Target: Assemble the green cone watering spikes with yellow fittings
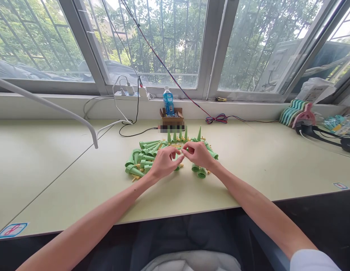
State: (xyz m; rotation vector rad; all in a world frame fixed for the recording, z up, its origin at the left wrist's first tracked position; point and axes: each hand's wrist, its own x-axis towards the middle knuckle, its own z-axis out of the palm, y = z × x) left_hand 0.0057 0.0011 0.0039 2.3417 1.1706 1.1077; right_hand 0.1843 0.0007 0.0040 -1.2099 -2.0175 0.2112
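Note:
My left hand [166, 162] and my right hand [199, 154] are close together above the table, fingers curled and fingertips almost meeting. Each is closed in a pinch; whatever lies between the fingertips is too small or hidden to name. To the left is a heap of green cone-shaped spikes [146, 158] with wide ribbed ends, tangled with small yellow plastic pieces [135, 177]. Behind my hands several green spikes stand upright, one of them [199, 134] apart to the right. Green open-ended caps [201, 173] lie below my right hand. A green part [177, 168] shows partly under my left fingers.
On the pale table [262, 162], a small cardboard box [171, 121] with a blue-labelled bottle [168, 101] stands at the back. A coiled red-and-black cable [217, 119] lies right of it. A white curved arm [64, 103] reaches over from the left; a black headset [324, 139] sits right.

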